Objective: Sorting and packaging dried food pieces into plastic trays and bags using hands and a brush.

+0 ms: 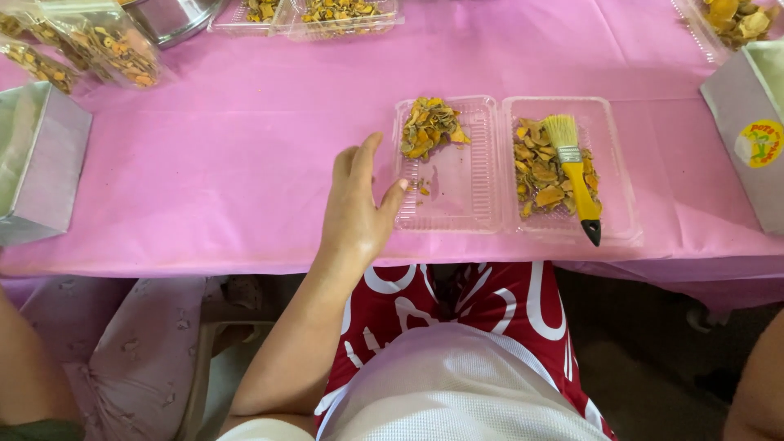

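At the bottom of the frame sits the person's lap, in a white top and red cloth with white loops. From there the left forearm runs up to the left hand (357, 206), a little left of centre, lying flat on the pink-covered bench (212, 163) with its grip apart, fingers spread and holding nothing. The thumb tip touches the left edge of a clear plastic clamshell tray (457, 208) that lies open just right of the hand. The right hand does not show.

The tray's left half holds a small heap of dried yellow-orange slices (429, 126) at its far end and a few crumbs near the thumb. Its right half holds a larger spread of dried slices (539, 175), and across them lies a paintbrush (578, 178) with a yellow handle, black tip toward the viewer and pale bristles pointing away.

At the left edge stands a silvery box (41, 163); at the right edge another box with a round sticker (747, 122). In the upper left lie clear bags of slices (98, 45) beside a metal bowl (175, 16). More filled clear trays (327, 16) sit along the top edge, and one in the upper right corner (735, 20).
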